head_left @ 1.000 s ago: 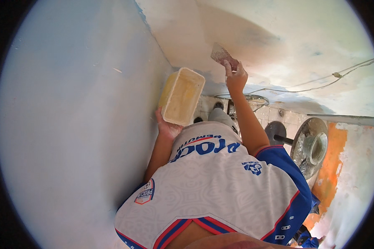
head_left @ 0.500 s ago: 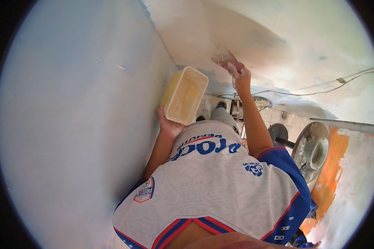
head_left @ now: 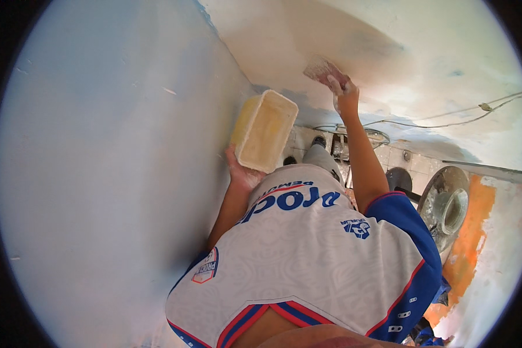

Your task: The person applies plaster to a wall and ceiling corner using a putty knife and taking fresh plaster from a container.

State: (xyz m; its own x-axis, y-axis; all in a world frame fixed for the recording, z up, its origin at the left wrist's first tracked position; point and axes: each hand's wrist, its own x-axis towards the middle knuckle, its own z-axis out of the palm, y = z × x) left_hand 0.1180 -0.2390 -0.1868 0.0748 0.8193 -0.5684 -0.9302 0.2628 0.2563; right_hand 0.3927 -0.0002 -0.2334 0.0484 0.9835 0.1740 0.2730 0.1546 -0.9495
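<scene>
In my left hand point(head_left: 245, 174) is a pale yellow rectangular tub point(head_left: 267, 132), gripped at its near lower end and tilted with the opening toward me. Whitish residue coats its inside and rim. My right hand point(head_left: 345, 95) is closed on a reddish putty knife point(head_left: 326, 73), whose wide blade is smeared with white paste. The blade lies at the surface of the wall ahead point(head_left: 383, 64), where beige and white patches of filler show. White paste also marks the right fingers.
A bluish-white wall point(head_left: 110, 174) rises close on my left and meets the wall ahead in a corner. A cable point(head_left: 446, 123) runs along the wall ahead. At right stand a round grey pedestal-like object point(head_left: 446, 203) and an orange-patched wall point(head_left: 470, 232). Tiles point(head_left: 383, 155) cover the floor.
The tub and both hands appear slightly farther right, along with the whole view. The putty knife's blade is turned a little flatter against the wall. Both grips stay the same.
</scene>
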